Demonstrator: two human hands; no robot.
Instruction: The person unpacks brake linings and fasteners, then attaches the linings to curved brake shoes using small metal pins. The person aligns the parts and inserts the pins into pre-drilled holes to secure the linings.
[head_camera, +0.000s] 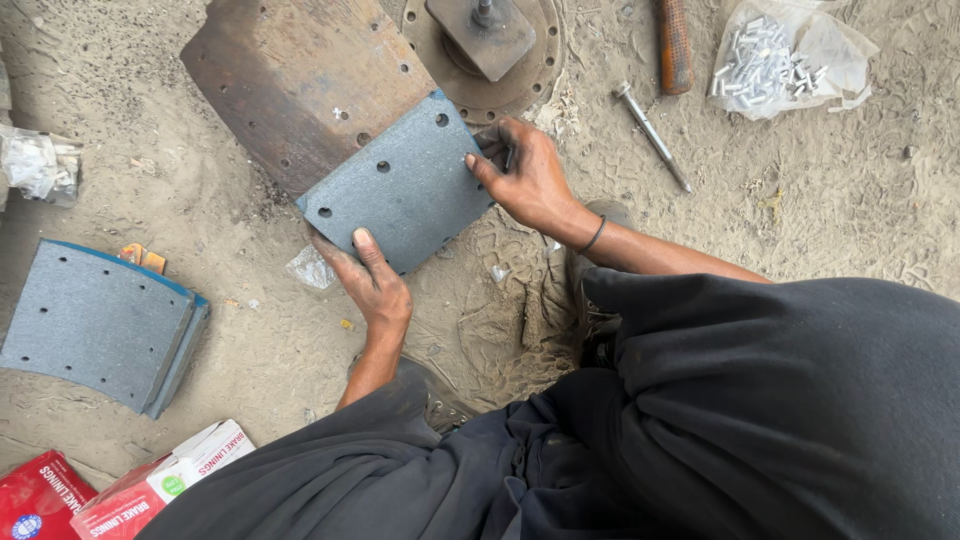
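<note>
A grey curved brake lining (405, 180) with several holes lies on the lower end of a rusty brown metal brake shoe (300, 85). My left hand (372, 280) grips the lining's near edge, thumb on top. My right hand (525, 175) holds its right edge, fingers curled around the side. Both hands are dirty; the right wrist wears a dark band. The shoe rests on sandy ground (820, 190).
Stacked grey linings (95, 325) lie at left. A round rusty plate with a block (485, 40) sits at top. A metal punch (652, 135), an orange-handled tool (675, 45), a bag of rivets (785, 55), another bag (40, 165) and red boxes (120, 490) surround me.
</note>
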